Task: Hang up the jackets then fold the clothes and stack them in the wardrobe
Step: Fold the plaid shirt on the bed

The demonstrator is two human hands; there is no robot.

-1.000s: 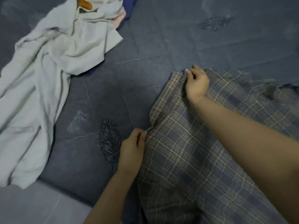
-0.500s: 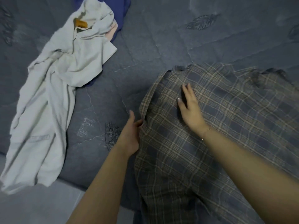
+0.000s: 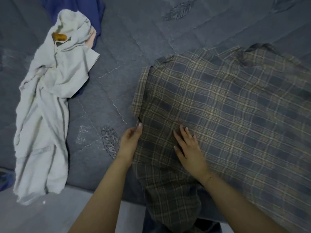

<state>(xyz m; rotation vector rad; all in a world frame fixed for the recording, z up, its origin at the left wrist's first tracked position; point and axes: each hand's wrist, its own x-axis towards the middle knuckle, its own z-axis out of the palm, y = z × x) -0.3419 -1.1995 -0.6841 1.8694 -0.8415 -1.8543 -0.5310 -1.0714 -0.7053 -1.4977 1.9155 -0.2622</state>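
Plaid garment (image 3: 227, 115) is spread flat on dark grey quilted bed cover (image 3: 143, 31), its lower part hanging over the bed edge. Right hand (image 3: 190, 148) is laid flat on the plaid cloth, fingers straight and slightly spread. Left hand (image 3: 130, 142) is placed at the garment's left edge, fingers extended along the hem, touching it. Pale crumpled garment (image 3: 45, 105) with an orange neck label (image 3: 59, 37) is seen well apart on the left. Blue cloth (image 3: 75, 5) is partly covered by it at the top. Light floor (image 3: 42, 216) is visible below the bed edge.
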